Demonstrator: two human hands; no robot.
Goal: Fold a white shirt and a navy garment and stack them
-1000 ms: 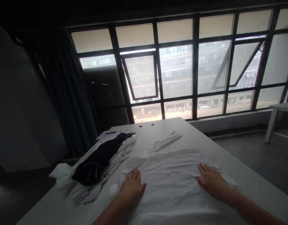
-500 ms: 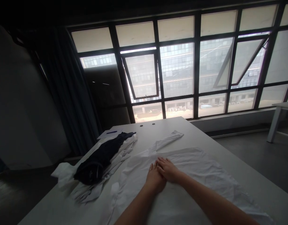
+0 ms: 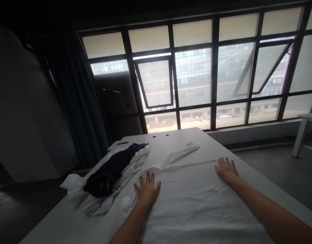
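Observation:
A white shirt (image 3: 189, 200) lies spread on the white table, with soft wrinkles across its body and one sleeve (image 3: 182, 152) stretched toward the far right. My left hand (image 3: 147, 189) rests flat on the shirt's left part, fingers spread. At the far right corner of the fabric, my right hand (image 3: 226, 169) lies palm down with its fingers apart. Both hands press on the cloth without gripping it. The near end of the shirt runs out of view at the bottom.
Left of the shirt lies a pile of clothes, a dark navy garment (image 3: 112, 169) on top of white ones (image 3: 95, 206). Behind it are a sheet of paper (image 3: 115, 145) and a pen (image 3: 122, 143). The table (image 3: 181, 135) ends before tall windows. Another table (image 3: 302, 132) stands at right.
My hands were together at the middle of the shirt. They have moved apart, left hand to the left and right hand to the far right, and the cloth looks flatter.

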